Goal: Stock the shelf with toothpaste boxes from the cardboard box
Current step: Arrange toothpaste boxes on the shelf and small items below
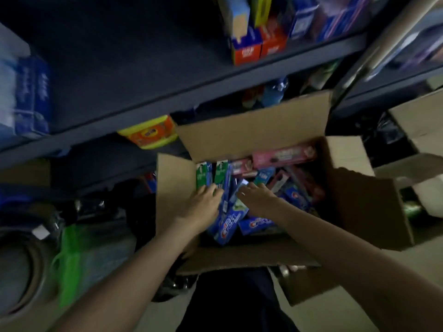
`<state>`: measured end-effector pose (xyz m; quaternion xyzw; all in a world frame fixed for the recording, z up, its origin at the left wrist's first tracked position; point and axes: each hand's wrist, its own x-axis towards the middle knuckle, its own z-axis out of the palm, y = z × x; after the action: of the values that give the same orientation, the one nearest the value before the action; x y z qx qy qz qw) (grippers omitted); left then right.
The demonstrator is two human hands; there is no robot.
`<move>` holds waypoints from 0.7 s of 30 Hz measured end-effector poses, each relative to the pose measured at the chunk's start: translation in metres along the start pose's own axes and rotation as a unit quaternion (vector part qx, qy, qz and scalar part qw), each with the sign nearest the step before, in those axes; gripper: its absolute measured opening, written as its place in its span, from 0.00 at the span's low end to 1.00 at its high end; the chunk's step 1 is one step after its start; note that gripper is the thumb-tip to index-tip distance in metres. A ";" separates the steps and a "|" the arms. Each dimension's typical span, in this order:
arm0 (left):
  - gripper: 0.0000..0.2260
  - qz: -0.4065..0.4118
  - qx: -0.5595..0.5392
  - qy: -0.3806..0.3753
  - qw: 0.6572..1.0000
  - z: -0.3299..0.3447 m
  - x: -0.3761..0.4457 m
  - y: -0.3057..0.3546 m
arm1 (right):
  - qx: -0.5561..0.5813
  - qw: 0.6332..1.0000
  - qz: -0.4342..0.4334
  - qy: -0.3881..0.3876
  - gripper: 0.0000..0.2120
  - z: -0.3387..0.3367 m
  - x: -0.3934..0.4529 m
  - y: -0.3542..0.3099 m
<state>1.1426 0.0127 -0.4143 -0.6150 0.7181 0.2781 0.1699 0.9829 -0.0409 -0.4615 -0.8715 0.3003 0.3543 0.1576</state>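
Both hands (206,200) (257,196) reach into cardboard box (251,130) — fingers (244,189) on toothpaste boxes (227,221).

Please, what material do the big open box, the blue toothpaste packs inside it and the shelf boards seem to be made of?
The cardboard box: brown corrugated card, matte, with creased flaps. The blue toothpaste boxes: thin printed carton, slightly glossy, catching light. The shelf: probably painted metal, dark blue with a thin, smooth edge, though the dim light leaves this uncertain.

Both forearms are seen bare from the lower edge of the view up to the wrists, with no sleeves. A ring is worn on a finger of the right hand (257,196). Dark clothing is seen below, between the arms.
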 end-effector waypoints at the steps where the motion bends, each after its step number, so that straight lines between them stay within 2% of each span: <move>1: 0.21 -0.010 -0.013 -0.003 1.000 0.008 0.005 -0.002 | -0.001 1.000 0.001 -0.011 0.28 0.008 0.012 0.000; 5: 0.21 -0.055 -0.059 -0.020 0.997 0.033 0.017 -0.010 | 0.054 0.998 0.011 0.008 0.34 0.025 0.045 0.000; 7: 0.20 -0.075 -0.075 -0.015 0.994 0.043 0.022 -0.016 | 0.133 0.991 0.021 0.019 0.36 0.026 0.062 -0.005; 8: 0.20 -0.085 -0.080 -0.014 0.993 0.047 0.023 -0.019 | 0.209 0.977 0.035 0.015 0.35 0.023 0.072 -0.009; 10: 0.19 -0.109 -0.105 -0.018 0.988 0.054 0.025 -0.026 | 0.392 0.916 0.082 -0.011 0.33 0.020 0.091 -0.019; 12: 0.19 -0.131 -0.137 -0.011 0.982 0.060 0.028 -0.030 | 0.515 0.845 0.144 0.001 0.37 0.022 0.110 -0.032; 15: 0.18 -0.126 -0.154 -0.009 0.980 0.064 0.027 -0.034 | 0.585 0.775 0.227 0.077 0.35 0.029 0.118 -0.046; 19: 0.16 -0.159 -0.210 -0.013 0.965 0.047 0.020 -0.041 | 0.664 0.706 0.236 0.063 0.38 0.011 0.093 -0.039; 20: 0.16 -0.184 -0.263 -0.008 0.947 0.037 0.019 -0.040 | 0.686 0.691 0.222 0.050 0.38 0.001 0.081 -0.034; 21: 0.16 -0.214 -0.349 -0.009 0.912 0.023 0.015 -0.037 | 0.704 0.681 0.197 0.036 0.35 -0.010 0.067 -0.028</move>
<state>1.1741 0.0111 -0.4480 -0.7716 0.4251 0.4732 0.0062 1.0438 -0.0518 -0.5006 -0.4364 0.6313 0.0300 0.6404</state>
